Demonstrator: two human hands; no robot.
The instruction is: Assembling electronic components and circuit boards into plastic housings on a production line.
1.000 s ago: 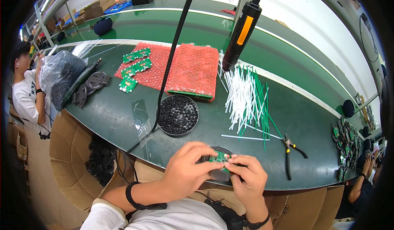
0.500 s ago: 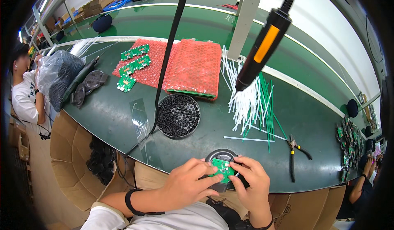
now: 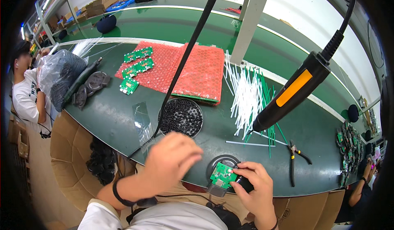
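Note:
With my right hand (image 3: 257, 185) I grip a green circuit board (image 3: 223, 174) at its right edge, thumb and fingers pinched there. The board sits in a round black plastic housing (image 3: 210, 163) at the table's near edge; a grey block shows at its lower end. Raised apart from it, my left hand (image 3: 174, 156) is smeared by motion, its fingers bent and their hold unclear. Just beyond that hand stands a round dish (image 3: 202, 119) of small black screw-like pieces (image 3: 180, 114). A black electric screwdriver (image 3: 293, 89) with an orange panel hangs at the right, tip down.
Behind the dish, red bubble wrap (image 3: 201, 72) bears several green boards (image 3: 138, 67). White and green strips (image 3: 246, 101) lie beside black-and-yellow pliers (image 3: 292, 160). A black cord (image 3: 191, 45) crosses the view. Boards pile (image 3: 349, 152) at right; a co-worker (image 3: 28, 92) sits left.
My left hand has let go of the board and moved left and up toward the dish. My right hand stays on the board. The hanging screwdriver has swung right and lower, tilting more.

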